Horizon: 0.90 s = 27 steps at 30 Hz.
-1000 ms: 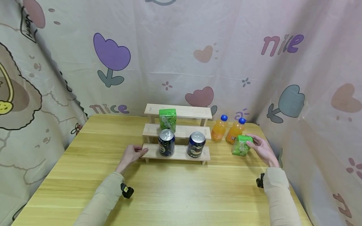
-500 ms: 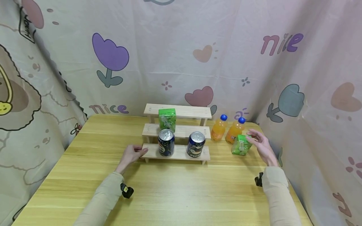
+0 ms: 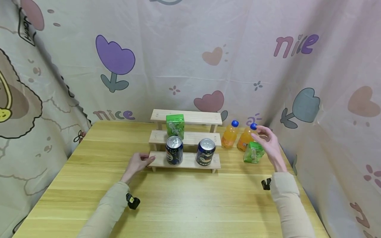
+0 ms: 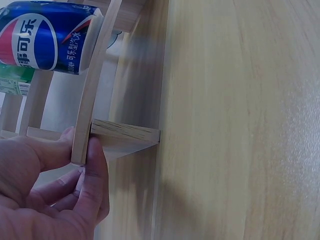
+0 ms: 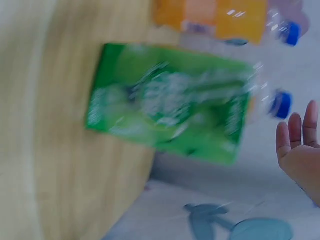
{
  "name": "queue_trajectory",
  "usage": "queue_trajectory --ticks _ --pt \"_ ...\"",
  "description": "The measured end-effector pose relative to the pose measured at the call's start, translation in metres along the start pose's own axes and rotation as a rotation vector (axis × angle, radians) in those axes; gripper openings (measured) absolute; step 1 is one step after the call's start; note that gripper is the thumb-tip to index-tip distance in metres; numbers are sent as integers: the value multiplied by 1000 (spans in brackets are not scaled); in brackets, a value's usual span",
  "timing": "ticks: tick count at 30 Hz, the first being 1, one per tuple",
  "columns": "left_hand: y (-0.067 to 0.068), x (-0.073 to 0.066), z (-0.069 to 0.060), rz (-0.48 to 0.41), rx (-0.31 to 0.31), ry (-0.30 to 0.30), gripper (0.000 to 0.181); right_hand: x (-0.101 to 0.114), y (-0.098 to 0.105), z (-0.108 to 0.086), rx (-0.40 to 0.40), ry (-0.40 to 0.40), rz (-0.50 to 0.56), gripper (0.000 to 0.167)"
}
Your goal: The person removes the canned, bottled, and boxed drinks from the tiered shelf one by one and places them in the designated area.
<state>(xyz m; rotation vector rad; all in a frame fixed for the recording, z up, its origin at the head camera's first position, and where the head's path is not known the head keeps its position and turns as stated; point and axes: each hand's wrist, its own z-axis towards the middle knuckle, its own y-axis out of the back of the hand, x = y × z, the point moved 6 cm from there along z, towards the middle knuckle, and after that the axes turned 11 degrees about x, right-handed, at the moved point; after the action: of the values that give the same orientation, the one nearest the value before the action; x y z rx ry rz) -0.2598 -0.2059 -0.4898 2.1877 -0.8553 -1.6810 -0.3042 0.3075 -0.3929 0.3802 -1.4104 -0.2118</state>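
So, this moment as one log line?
left hand: pinches tiered pale wooden shelf | right hand: empty, near rightmost blue-capped plastic bottle

A green drink carton (image 5: 170, 102), its lettering blurred, mostly hides one bottle (image 5: 260, 97); the right hand (image 5: 302, 157), fingers extended, is near that bottle's blue cap (image 5: 281, 105). Another bottle of orange drink (image 5: 215, 17) crosses the top edge. Wood-grained tabletop (image 5: 65, 165) spans the left, printed pale cloth (image 5: 172, 205) the bottom
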Motion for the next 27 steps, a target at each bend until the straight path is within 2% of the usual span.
queue_trajectory --ticks 7,18,27 --pt "0 0 1 -6 0 -14 48 36 -26 6 71 64 24 51" --pt "0 -1 -1 -18 4 -6 50 80 -84 28 262 59 25 56" --pt "0 -2 0 -14 8 -1 51 112 -133 43 406 95 54 56"
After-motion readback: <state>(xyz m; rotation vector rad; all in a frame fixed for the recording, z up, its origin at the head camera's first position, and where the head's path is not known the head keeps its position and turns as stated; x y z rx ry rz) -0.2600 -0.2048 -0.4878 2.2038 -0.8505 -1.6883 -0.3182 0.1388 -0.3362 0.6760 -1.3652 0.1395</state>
